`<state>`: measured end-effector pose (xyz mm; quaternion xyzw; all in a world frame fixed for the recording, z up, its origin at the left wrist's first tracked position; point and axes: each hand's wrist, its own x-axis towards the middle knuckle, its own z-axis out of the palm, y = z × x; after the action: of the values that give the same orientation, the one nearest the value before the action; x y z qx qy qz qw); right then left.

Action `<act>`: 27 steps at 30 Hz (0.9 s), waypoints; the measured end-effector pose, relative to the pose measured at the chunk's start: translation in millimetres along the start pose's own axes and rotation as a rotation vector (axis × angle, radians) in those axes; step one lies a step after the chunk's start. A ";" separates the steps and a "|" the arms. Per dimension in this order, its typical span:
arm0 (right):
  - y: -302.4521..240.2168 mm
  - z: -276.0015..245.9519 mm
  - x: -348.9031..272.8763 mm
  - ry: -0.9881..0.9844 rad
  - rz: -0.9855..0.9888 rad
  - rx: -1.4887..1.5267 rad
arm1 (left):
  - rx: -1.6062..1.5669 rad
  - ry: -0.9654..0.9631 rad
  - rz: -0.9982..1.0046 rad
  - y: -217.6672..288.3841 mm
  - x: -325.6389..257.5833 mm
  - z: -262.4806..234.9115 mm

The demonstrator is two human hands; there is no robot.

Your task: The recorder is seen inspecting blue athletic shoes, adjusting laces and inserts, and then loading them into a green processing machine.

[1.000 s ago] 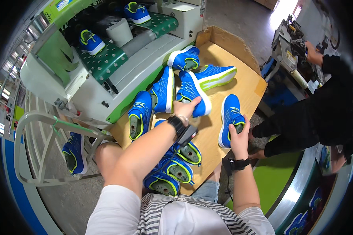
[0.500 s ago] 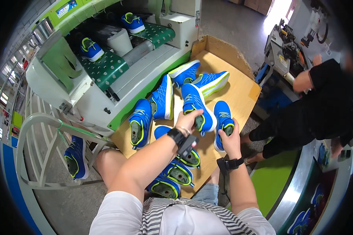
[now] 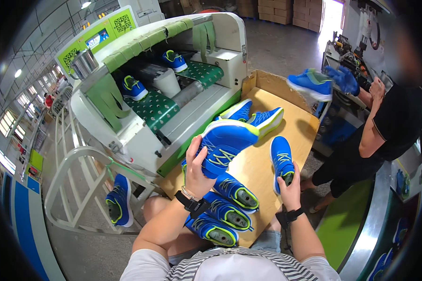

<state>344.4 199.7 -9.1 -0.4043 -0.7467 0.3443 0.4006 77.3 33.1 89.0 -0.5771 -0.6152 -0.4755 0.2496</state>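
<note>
The left hand [image 3: 199, 171] has its fingers clamped on a raised blue lace-up sneaker [image 3: 234, 143], held above the wooden counter [image 3: 300, 145] with the laces toward the wearer and the white sole edge uppermost. From those fingers the raised sneaker reaches up and to the right, its long axis slanting away from the left palm; the left hand is plainly the nearer one to it. The right hand [image 3: 290, 189] has its thumb at the opening and its fingers closed around the heel end of a second blue sneaker [image 3: 281, 157], near the counter's right edge. That shoe's long axis runs mostly away from the wearer, toe out ahead of the fingers; whether its sole touches the wood cannot be told. Bare counter shows between the two held shoes. Just below the raised sneaker, three sneakers [image 3: 218, 203] lie side by side, openings toward the wearer's lower right, and two more, the far sneakers [image 3: 267, 122], sit near the cardboard rim [image 3: 268, 89]. Grey-green lasts [image 3: 245, 197] fill the nearer openings; dark marks on them are too small to read surely. No brand can be made out on the shoes, and the small screen [image 3: 97, 39] on the conveyor machine [image 3: 183, 136] is illegible here.
</note>
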 end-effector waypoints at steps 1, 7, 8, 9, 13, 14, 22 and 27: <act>-2.6 2.3 2.5 -0.009 0.032 0.013 | -0.017 0.020 -0.045 -7.0 -3.1 -3.6; 17.3 5.3 11.0 -0.041 0.081 0.070 | -0.128 0.070 -0.219 -22.6 1.3 -18.7; 12.4 3.4 10.1 -0.051 0.111 0.076 | -0.122 0.086 -0.222 -22.1 4.2 -21.0; 13.6 3.3 9.1 -0.054 0.101 0.080 | -0.110 0.094 -0.239 -22.6 5.1 -23.7; 14.3 1.2 5.7 -0.077 0.097 0.094 | -0.080 0.119 -0.309 -21.8 2.9 -31.3; 17.6 -1.7 4.2 -0.077 0.077 0.081 | -0.086 0.117 -0.313 -19.4 1.9 -32.7; -42.8 -33.6 14.8 -0.055 -0.203 -0.131 | -0.305 -0.502 -0.377 20.9 -21.6 -95.6; -90.3 -20.9 -5.1 -0.666 0.323 0.475 | -0.274 -0.831 -0.308 37.6 -53.3 -87.1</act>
<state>334.9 159.9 74.1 -0.2795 -0.6623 0.6763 0.1610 103.0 -72.6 91.4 -0.6484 -0.6731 -0.3124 -0.1702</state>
